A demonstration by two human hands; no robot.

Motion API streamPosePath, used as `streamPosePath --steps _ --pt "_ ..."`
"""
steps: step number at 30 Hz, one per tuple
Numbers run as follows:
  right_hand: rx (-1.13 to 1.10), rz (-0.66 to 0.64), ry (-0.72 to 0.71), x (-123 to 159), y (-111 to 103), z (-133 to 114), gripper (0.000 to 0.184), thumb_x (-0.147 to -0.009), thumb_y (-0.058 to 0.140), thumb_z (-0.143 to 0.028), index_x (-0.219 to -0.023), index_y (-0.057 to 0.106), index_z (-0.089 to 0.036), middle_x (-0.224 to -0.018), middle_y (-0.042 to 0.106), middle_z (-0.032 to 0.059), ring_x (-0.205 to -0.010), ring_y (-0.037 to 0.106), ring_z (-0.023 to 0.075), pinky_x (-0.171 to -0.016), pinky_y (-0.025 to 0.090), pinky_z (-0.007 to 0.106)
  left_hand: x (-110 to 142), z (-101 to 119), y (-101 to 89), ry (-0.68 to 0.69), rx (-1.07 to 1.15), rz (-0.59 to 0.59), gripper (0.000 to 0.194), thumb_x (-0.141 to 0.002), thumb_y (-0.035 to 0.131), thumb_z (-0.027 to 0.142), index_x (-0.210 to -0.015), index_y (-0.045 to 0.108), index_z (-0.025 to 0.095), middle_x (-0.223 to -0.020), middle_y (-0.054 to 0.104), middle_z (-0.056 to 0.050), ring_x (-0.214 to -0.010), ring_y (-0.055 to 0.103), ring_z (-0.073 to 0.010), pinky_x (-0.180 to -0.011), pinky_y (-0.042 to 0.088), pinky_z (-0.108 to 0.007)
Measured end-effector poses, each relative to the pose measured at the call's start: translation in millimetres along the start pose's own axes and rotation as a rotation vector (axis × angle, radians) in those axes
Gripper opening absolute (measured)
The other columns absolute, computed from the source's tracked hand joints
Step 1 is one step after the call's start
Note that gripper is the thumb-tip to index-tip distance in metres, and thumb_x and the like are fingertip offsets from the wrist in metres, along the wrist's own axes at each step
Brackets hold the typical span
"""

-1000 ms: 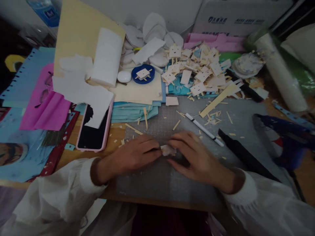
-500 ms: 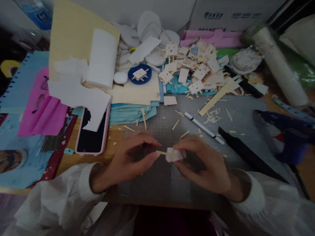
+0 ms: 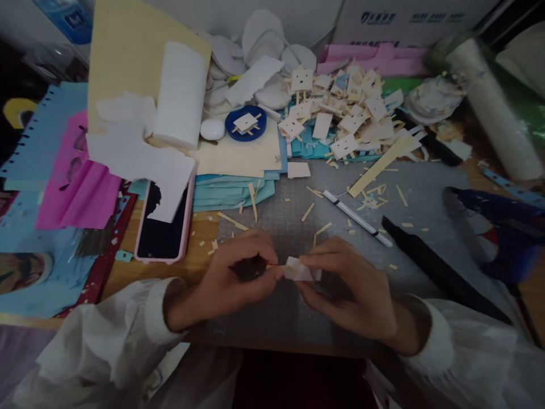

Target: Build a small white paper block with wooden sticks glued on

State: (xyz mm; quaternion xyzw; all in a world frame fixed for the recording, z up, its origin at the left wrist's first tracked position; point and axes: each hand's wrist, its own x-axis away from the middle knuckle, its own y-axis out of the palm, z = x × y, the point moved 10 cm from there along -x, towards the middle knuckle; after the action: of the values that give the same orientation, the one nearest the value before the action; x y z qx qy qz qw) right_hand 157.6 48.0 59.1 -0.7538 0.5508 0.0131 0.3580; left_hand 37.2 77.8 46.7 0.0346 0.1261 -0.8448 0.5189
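Note:
Between thumb and fingers of my right hand (image 3: 347, 284) is a small white paper piece (image 3: 298, 269), held just above the grey cutting mat (image 3: 272, 324). My left hand (image 3: 244, 267) pinches a thin yellow paper strip (image 3: 275, 266) that meets the left edge of the white piece. Whether the strip is stuck to it I cannot tell. Beyond my hands, loose yellow strips (image 3: 308, 212) and a white pen (image 3: 356, 218) lie on the mat. A small white card figure with strip limbs (image 3: 246, 123) rests on a round blue dish (image 3: 234, 133).
A heap of similar paper figures (image 3: 344, 146) fills the back right. To the right lie a black tool (image 3: 438, 267) and a dark blue glue gun (image 3: 498, 221). A phone (image 3: 164, 236) lies left, partly under torn white paper (image 3: 140, 162). A white roll (image 3: 179, 94) stands behind.
My left thumb and fingertips have closed on the yellow strip, where before the fingers were parted around it. The whole view has shifted slightly. My right hand keeps its hold on the white piece.

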Motion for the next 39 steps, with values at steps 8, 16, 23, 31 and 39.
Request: streamPosePath --steps 8,16,23,31,39 --pt "0.029 0.033 0.022 1 -1 1 0.028 -0.082 0.065 -0.013 -0.106 0.055 -0.024 -0.081 0.064 0.0002 -0.073 0.06 0.0141 -0.066 0.051 0.03 0 -3 4.1 -0.016 0.008 -0.019 0.009 -0.082 0.064 0.012 -0.075 0.06 0.017 -0.069 0.057 0.0 -0.067 0.053 -0.0121 -0.06 0.043 -0.026" --pt "0.04 0.028 -0.008 1 -1 -1 0.025 -0.081 0.065 -0.014 -0.103 0.055 -0.023 -0.083 0.065 0.0011 -0.074 0.061 0.0147 -0.069 0.05 0.031 0 -4 2.9 -0.037 -0.007 -0.027 0.008 -0.083 0.064 0.014 -0.076 0.062 0.016 -0.072 0.059 -0.002 -0.068 0.054 -0.0127 -0.061 0.044 -0.026" --pt "0.035 0.026 -0.014 2 -1 -2 0.028 -0.082 0.064 -0.015 -0.107 0.055 -0.025 -0.085 0.066 0.0017 -0.075 0.062 0.0155 -0.07 0.052 0.033 2 -6 3.5 -0.032 -0.062 -0.042 0.005 -0.082 0.064 0.018 -0.079 0.06 0.017 -0.074 0.058 -0.002 -0.07 0.054 -0.0136 -0.063 0.044 -0.027" --pt "0.036 -0.017 -0.088 3 4 -8 0.029 -0.081 0.065 -0.014 -0.106 0.054 -0.022 -0.085 0.065 0.0023 -0.075 0.06 0.0158 -0.067 0.05 0.034 5 -12 14.5 -0.088 -0.05 -0.119 0.006 -0.081 0.063 0.02 -0.083 0.058 0.017 -0.078 0.056 -0.002 -0.071 0.052 -0.0134 -0.06 0.043 -0.025" --pt "0.026 -0.044 -0.116 6 7 -10 0.029 -0.081 0.066 -0.012 -0.106 0.055 -0.019 -0.088 0.065 0.0035 -0.078 0.058 0.0154 -0.07 0.049 0.033 4 -10 14.9 -0.063 -0.062 -0.118 0.006 -0.08 0.063 0.018 -0.08 0.057 0.017 -0.075 0.055 -0.001 -0.068 0.05 -0.0114 -0.058 0.041 -0.023"
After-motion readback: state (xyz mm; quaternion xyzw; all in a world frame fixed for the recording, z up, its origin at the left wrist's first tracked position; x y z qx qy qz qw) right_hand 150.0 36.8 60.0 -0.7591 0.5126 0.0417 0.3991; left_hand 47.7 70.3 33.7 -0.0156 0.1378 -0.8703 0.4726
